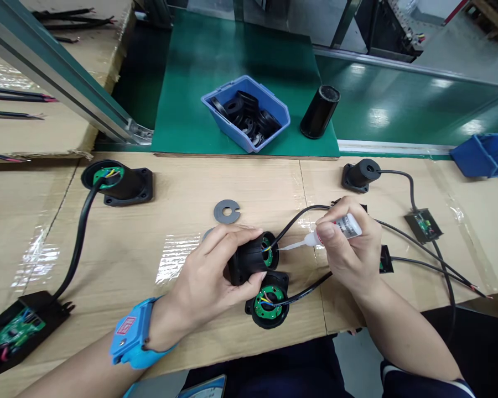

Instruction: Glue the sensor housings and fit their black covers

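Observation:
My left hand (219, 271), with a blue strap on its wrist, is closed round a black cylindrical housing (251, 257). The housing lies on its side, its open end to the right, showing a green circuit board (268, 250) and thin wires. In my right hand (351, 249) is a small white glue bottle (348, 225), tilted so that its thin nozzle (292, 245) reaches the housing's open rim; whether it touches I cannot tell. A second housing (269, 307) with a green board and black cable stands just below. A grey slotted ring (226, 211) lies beyond my left hand.
A blue bin (249, 141) of black parts and a black cylinder (320, 111) stand on the green mat (232, 50). Cabled housings sit at left (128, 185) and right (361, 174). Open control boxes (424, 225) trail cables. A blue container (483, 155) is far right.

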The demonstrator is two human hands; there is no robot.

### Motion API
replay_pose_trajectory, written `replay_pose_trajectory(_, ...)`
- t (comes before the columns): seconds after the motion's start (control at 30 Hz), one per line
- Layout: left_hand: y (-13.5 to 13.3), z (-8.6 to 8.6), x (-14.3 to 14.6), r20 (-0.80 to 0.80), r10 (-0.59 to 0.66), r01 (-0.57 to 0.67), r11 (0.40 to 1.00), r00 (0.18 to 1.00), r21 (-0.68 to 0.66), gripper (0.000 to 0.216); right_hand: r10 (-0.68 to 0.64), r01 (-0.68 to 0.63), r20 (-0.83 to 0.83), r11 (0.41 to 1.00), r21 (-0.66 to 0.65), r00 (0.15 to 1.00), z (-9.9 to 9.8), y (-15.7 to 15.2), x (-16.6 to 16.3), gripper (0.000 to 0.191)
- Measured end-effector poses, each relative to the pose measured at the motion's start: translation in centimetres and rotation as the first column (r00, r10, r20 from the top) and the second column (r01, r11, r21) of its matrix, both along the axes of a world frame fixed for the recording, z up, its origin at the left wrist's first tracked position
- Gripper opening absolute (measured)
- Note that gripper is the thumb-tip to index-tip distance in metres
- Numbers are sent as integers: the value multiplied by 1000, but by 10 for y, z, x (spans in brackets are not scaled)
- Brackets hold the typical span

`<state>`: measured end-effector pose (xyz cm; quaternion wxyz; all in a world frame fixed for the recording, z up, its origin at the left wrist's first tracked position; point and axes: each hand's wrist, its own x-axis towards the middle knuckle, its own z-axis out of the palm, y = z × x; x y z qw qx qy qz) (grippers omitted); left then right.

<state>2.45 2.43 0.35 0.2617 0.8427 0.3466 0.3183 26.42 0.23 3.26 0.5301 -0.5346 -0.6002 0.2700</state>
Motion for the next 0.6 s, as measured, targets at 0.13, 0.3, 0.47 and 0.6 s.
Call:
replay_pose_trajectory(0.13, -1, 1, 0, 2, 2, -1, 995, 1000, -101, 49, -57, 55, 44, 997, 45, 997, 0, 0, -2, 25)
replay_pose_trajectory(0.3, 1, 1, 1, 5, -11, 12, 984, 1000, -180, 48, -67, 63, 38, 993, 102, 997, -2, 0, -2, 21)
replay_pose_trajectory(0.47, 7, -1, 2, 29, -38, 44, 967, 999, -252, 58, -82, 90, -99, 993, 83, 992, -2, 0, -1, 31)
replay_pose_trajectory(0.6, 13, -6, 6, 147, -54, 102, 935, 988, -339, 51, -32, 54, -274, 996, 73, 961, -5, 1, -7, 33)
